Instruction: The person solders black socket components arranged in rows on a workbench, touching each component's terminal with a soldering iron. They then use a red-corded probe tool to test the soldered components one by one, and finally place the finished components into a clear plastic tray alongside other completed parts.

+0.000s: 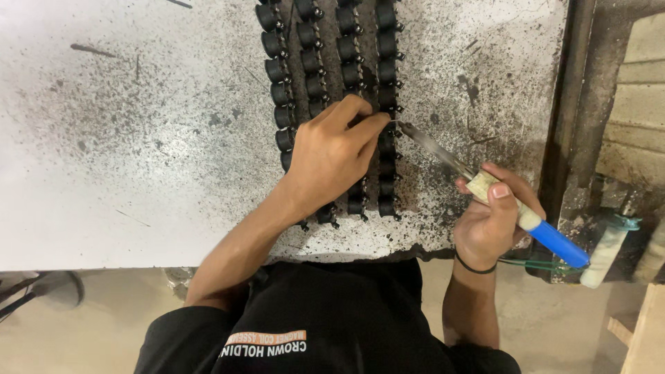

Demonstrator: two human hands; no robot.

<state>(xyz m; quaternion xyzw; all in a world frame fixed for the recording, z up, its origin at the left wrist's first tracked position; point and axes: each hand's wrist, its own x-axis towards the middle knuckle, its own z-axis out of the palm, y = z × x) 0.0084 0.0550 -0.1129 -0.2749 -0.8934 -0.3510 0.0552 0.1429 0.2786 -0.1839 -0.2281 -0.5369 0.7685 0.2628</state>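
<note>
A soldering iron (pixel 509 204) with a taped pale collar and a blue handle is grasped by the right hand (pixel 492 221), the fingers being wrapped round the collar and the thumb laid along its top. The iron is held slanted, its metal tip (pixel 405 128) pointed up and to the left, and the tip is brought just beside the fingertips of the left hand (pixel 332 156). The left hand is laid palm down over the rows of small black parts (pixel 346 52), with the forefinger and thumb pinched together on something thin at the right-hand row; what is pinched is too small to be told. A black band (pixel 476 266) is worn on the right wrist.

The black parts are set out in four columns that run from the far edge of the bench (pixel 104 173) towards its near edge, and the lower part of the columns is covered by the left hand. The bench top is white and heavily speckled with dark marks around the parts. A green-handled tool (pixel 609 242) is seen off the right edge of the bench, well apart from both hands.
</note>
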